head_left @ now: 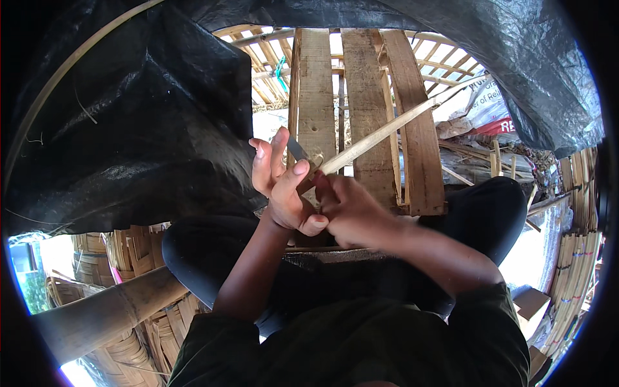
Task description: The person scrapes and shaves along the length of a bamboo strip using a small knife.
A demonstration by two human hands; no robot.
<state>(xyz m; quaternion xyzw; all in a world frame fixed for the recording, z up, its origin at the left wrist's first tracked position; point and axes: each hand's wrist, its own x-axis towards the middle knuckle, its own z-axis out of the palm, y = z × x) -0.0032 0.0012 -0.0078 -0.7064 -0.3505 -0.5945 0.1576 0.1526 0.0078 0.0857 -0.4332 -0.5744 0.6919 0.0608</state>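
My left hand is turned palm up with its fingers spread, just left of the right hand. My right hand, slightly blurred, is closed around what looks like a knife; the grey blade points up and left behind the left fingers, and the grip is mostly hidden. A small dark red patch shows beside the right fingers. One end of a long pale bamboo strip lies close by the right knuckles. From there it slants up and right across the boards; whether a hand touches that end is hidden.
Rough wooden planks run away in front of me, over bamboo slats. Black plastic sheeting hangs at the left, more at the upper right. A printed white sack and bamboo sticks lie right. A thick bamboo pole crosses at lower left.
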